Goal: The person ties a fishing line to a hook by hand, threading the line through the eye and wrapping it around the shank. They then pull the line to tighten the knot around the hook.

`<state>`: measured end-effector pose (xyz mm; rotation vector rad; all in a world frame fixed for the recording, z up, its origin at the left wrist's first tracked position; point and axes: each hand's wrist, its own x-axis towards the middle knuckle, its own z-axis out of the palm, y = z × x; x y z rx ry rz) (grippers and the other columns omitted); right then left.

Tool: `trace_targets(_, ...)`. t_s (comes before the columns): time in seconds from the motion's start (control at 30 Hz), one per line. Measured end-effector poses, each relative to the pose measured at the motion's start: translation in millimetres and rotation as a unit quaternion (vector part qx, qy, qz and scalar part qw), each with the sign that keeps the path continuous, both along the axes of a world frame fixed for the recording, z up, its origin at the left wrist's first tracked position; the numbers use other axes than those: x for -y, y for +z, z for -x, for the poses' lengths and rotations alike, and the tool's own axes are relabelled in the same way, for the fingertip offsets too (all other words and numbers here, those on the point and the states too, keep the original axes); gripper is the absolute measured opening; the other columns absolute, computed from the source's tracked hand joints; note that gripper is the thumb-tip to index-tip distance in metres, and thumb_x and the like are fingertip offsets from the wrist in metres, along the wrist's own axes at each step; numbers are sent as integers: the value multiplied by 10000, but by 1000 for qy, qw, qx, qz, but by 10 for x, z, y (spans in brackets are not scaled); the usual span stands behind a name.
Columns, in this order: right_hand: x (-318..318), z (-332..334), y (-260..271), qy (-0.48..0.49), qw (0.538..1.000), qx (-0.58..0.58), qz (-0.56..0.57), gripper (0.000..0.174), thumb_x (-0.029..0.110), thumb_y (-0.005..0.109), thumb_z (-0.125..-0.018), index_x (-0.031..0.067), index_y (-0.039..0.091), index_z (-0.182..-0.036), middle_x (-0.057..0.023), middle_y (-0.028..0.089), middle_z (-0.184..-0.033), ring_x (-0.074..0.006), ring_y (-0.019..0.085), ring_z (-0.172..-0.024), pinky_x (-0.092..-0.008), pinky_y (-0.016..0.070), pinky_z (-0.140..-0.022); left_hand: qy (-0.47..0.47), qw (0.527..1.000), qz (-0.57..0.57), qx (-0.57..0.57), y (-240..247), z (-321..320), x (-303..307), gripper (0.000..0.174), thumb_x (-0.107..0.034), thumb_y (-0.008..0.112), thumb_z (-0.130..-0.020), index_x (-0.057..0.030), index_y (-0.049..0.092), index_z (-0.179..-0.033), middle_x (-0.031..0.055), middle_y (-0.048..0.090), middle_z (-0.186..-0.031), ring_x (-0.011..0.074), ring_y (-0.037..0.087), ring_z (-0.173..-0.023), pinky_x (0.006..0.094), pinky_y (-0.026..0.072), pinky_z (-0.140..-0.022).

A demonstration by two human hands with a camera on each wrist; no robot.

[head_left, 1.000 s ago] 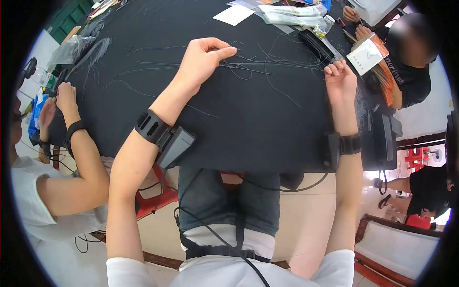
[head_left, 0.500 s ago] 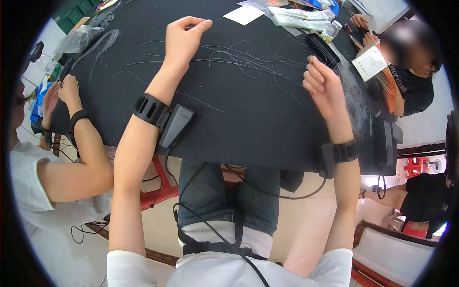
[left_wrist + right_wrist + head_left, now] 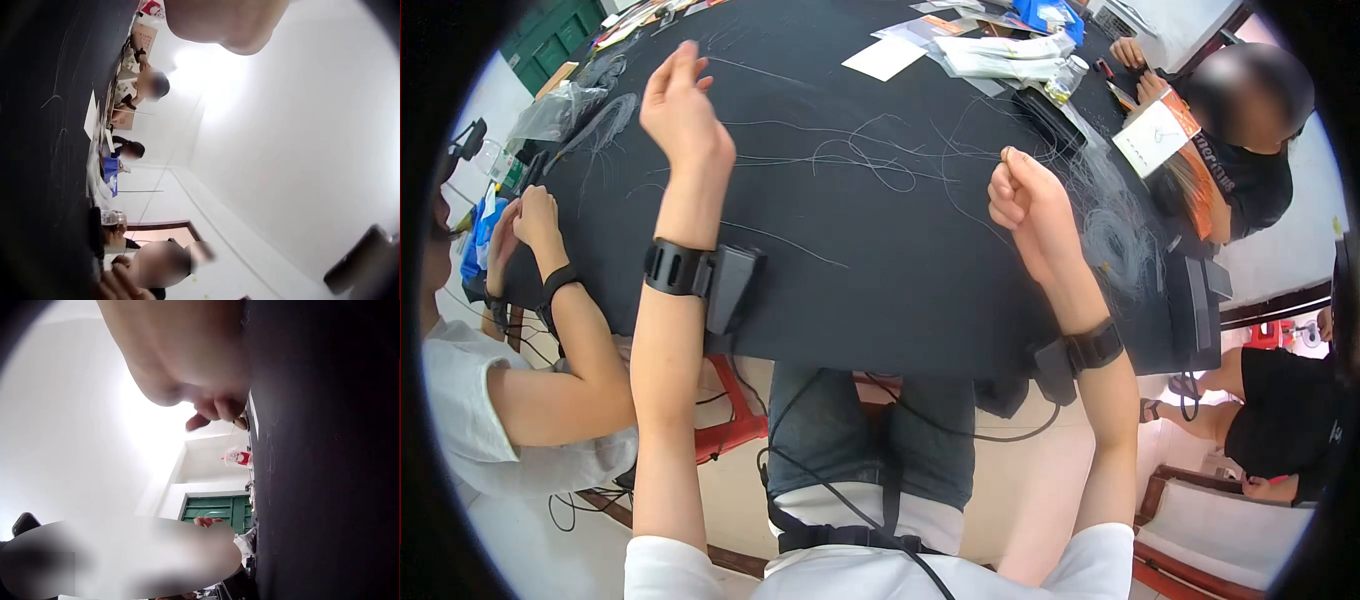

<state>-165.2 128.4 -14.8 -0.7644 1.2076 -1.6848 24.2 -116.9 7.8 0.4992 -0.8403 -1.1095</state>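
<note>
Could knot loose strands (image 3: 867, 160), mid tabletop (image 3: 880, 290), by tugging through crossed loops.
Set well apart: left hand (image 3: 685, 115) far left, right hand (image 3: 1037, 210) curled, right of centre; cannot confirm a strand pinched in either.

Loose threads (image 3: 865, 160) lie across mid tbl. (image 3: 850, 300); all places rel. to them, as seen from wearer's side. L hand (image 3: 685, 115): above tbl., nr their L end. R hand (image 3: 1035, 205): nr their R end, nearer wearer. Coiled strands (image 3: 1122, 245): R & nearer, past R hand. Dark case (image 3: 1048, 118): at R end, far side. Flat sheet (image 3: 884, 58): directly beyond. Packets (image 3: 1010, 55): beyond, to R, w/ jar (image 3: 1068, 78) just R of them. Plastic bag (image 3: 555, 110): far L. Booklet (image 3: 1157, 135): R, in front of 2nd person (image 3: 1250, 180). 1st person (image 3: 545, 400): L & nearer, at tbl. edge. Wearer's lap (image 3: 875, 430): nearer, beyond tbl.'s near edge.
</note>
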Motion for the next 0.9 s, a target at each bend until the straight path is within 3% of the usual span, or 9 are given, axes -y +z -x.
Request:
trace_targets(0.17,-21,217,-115,5,999,8,-30,160,187,413,-921,93,465,-801,-23,536,-700,-69,399,-533,-224,341,-508,26,994,-99,-40,-25,-125,200,170,-117,665,-774,4,603,-876,51,605,-872,107,559,-765,228,417,-635)
trace_targets(0.27,61,-26,-68,-64,998,11,-17,157,209,422,-924,93,473,-830,-62,581,-798,-94,480,-645,-228,378,-589,-64,997,17,50,-25,30,-70,146,-121,643,-787,-8,610,-873,43,605,-876,105,557,-766,229,414,-647)
trace_targets(0.33,82,-147,6,-86,996,10,3,159,226,429,-926,92,480,-857,-100,609,-896,-120,533,-760,-237,400,-671,-244,951,103,162,-21,122,-315,201,-157,593,-825,-21,593,-974,57,583,-990,117,519,-842,251,411,-736)
trace_targets(0.37,55,-105,-26,-28,999,15,33,170,259,437,-925,101,499,-924,-117,583,-1072,-151,507,-984,-275,369,-821,-316,921,116,198,-20,185,-487,177,-159,590,-823,-35,604,-949,61,585,-1001,117,524,-848,253,415,-743)
trace_targets(0.47,69,-200,24,-37,997,14,66,178,274,441,-924,118,513,-975,-79,557,-1132,-145,465,-1046,-297,334,-869,-513,810,154,238,-67,332,-913,116,-164,591,-818,-64,630,-861,79,581,-1056,135,538,-904,273,427,-795)
trace_targets(0.53,54,-222,22,-22,997,8,78,205,288,455,-918,132,522,-1033,-45,509,-1200,-132,435,-1074,-302,305,-898,-573,773,166,217,-116,372,-1052,112,-165,602,-809,-58,631,-827,102,569,-1090,162,538,-972,305,430,-837)
trace_targets(0.67,65,-306,17,-21,996,21,82,223,290,472,-912,125,539,-1046,-30,474,-1229,-120,439,-1063,-301,308,-901,-595,746,145,260,-186,348,-1109,73,-109,619,-797,-38,624,-813,118,549,-1125,193,523,-1043,304,434,-857)
trace_targets(0.8,76,-363,16,8,997,36,74,222,284,495,-903,111,566,-1022,-18,466,-1226,-117,444,-1048,-305,320,-897,-661,716,108,200,-242,377,-1217,115,-122,632,-798,-11,620,-829,87,555,-1043,148,535,-950,269,440,-815)
trace_targets(0.9,87,-366,-9,17,997,26,69,239,278,509,-897,96,574,-1039,-23,475,-1214,-113,455,-1021,-289,340,-870,-647,729,82,207,-187,355,-1255,111,-127,624,-806,-22,627,-840,50,589,-907,125,561,-836,250,447,-776)
